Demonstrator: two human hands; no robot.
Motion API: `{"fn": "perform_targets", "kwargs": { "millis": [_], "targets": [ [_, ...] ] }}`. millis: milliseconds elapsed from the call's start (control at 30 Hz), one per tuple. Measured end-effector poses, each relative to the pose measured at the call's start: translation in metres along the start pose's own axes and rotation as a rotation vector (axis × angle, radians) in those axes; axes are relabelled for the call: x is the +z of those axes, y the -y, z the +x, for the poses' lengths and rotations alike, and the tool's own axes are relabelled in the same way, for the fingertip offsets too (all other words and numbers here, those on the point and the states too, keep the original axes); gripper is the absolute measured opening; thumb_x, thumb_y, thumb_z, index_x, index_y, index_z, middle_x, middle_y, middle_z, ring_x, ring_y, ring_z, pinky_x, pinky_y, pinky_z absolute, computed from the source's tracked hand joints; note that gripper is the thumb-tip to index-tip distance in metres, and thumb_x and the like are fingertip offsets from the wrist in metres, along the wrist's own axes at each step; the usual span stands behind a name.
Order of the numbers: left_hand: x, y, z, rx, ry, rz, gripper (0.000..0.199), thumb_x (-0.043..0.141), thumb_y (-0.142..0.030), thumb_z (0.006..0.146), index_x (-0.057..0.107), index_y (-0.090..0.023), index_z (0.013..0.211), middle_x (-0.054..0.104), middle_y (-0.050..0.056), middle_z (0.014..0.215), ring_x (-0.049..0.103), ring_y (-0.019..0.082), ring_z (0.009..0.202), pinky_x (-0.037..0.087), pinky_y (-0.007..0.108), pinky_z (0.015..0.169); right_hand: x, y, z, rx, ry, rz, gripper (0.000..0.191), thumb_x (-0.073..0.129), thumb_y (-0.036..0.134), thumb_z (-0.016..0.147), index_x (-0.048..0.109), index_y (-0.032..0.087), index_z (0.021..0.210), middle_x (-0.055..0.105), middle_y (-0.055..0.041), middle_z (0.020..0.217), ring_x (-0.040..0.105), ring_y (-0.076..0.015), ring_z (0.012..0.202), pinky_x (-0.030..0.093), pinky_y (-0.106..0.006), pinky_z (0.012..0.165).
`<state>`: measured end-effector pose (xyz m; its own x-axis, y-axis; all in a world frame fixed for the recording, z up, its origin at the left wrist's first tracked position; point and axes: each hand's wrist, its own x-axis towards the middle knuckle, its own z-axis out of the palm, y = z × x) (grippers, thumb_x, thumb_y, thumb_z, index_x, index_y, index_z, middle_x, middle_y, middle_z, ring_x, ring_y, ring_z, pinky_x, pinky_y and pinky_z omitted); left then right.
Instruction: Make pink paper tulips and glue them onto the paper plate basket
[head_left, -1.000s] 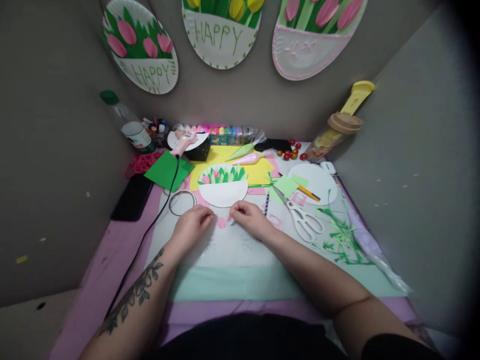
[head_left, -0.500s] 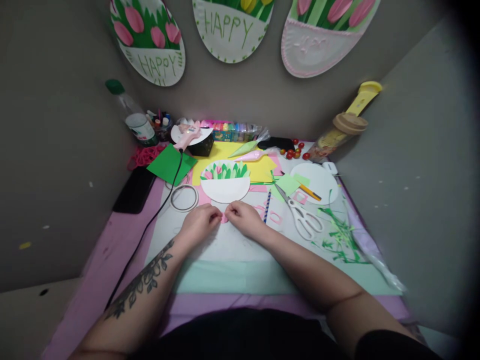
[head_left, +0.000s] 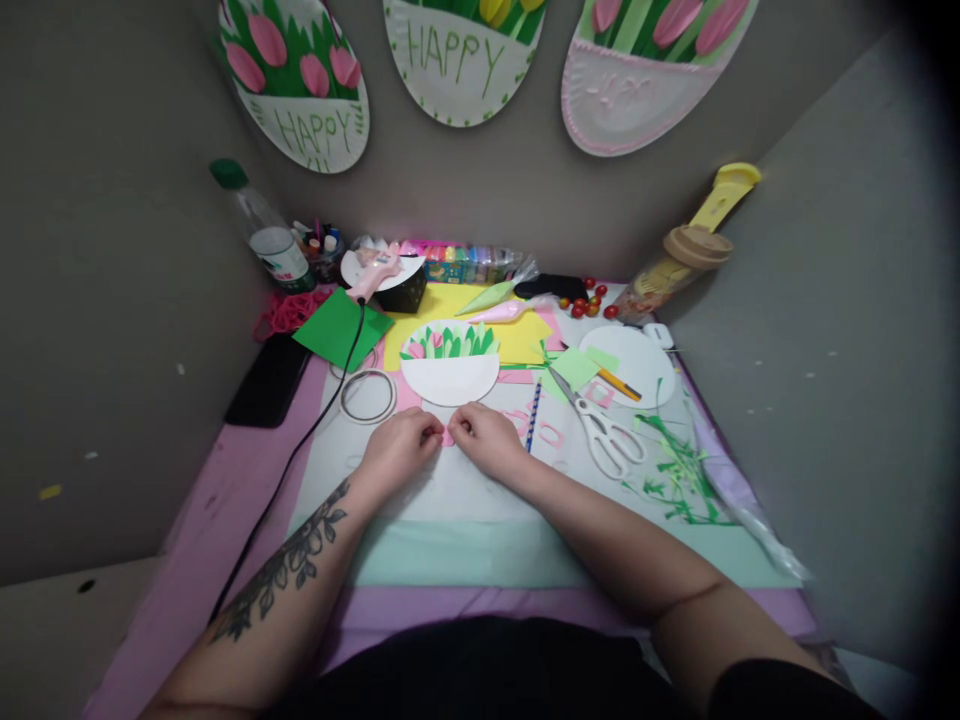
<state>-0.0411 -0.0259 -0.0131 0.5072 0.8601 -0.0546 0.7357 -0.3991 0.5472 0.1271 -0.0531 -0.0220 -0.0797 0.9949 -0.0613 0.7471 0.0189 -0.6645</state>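
Observation:
Between my hands is a small pink paper piece [head_left: 448,437], mostly hidden by the fingers. My left hand [head_left: 405,445] pinches it from the left, fingers curled together. From the other side my right hand [head_left: 487,437] is closed at the piece's right edge, thumb and fingertips pressed together. Just beyond the fingers lies a white paper plate pocket [head_left: 450,381] with green paper leaves and pink tulips showing above its straight edge. A blue patterned pencil [head_left: 534,415] rests right of my right hand, beside pink paper cutouts [head_left: 551,434].
White scissors [head_left: 607,437] and green paper scraps [head_left: 694,470] lie to the right. Tape rolls [head_left: 368,371] and a black cord [head_left: 315,425] are at the left. A pink glue gun [head_left: 376,272] sits behind, near a bottle [head_left: 279,255]. Decorated plates [head_left: 466,85] hang on the wall.

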Motion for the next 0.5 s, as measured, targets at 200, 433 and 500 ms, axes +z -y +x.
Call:
{"fn": "perform_targets", "kwargs": {
  "millis": [200,433,500],
  "targets": [
    [-0.0017,-0.0046,-0.0018,-0.015,-0.001,0.026,0.016,0.054,-0.026,0.078,0.067,-0.022,0.086,0.067,0.004,0.088,0.061,0.019,0.08,0.042,0.028,0.067,0.0012,0.0006,-0.0008,-0.007,-0.02,-0.032,0.01,0.054,0.019,0.082,0.061,0.02,0.074,0.062,-0.0008,0.079,0.054,-0.0147,0.071,0.032,-0.025,0.059],
    [-0.0009,-0.0097,-0.0034,-0.06,-0.009,0.051,0.015,0.055,-0.028,0.078,0.065,-0.021,0.087,0.067,0.005,0.089,0.06,0.02,0.083,0.042,0.028,0.068,0.0022,0.0012,-0.0011,-0.008,-0.029,-0.04,0.009,0.055,0.017,0.081,0.061,0.021,0.075,0.062,-0.0008,0.079,0.053,-0.0145,0.071,0.031,-0.025,0.059],
    [-0.0008,-0.0105,-0.0037,-0.07,-0.008,0.063,0.015,0.055,-0.029,0.078,0.064,-0.021,0.087,0.067,0.005,0.09,0.06,0.02,0.084,0.042,0.029,0.068,0.0025,0.001,-0.0009,-0.01,-0.033,-0.044,0.009,0.055,0.017,0.081,0.061,0.021,0.075,0.062,-0.0007,0.079,0.053,-0.0145,0.071,0.031,-0.025,0.059]
  ]
}}
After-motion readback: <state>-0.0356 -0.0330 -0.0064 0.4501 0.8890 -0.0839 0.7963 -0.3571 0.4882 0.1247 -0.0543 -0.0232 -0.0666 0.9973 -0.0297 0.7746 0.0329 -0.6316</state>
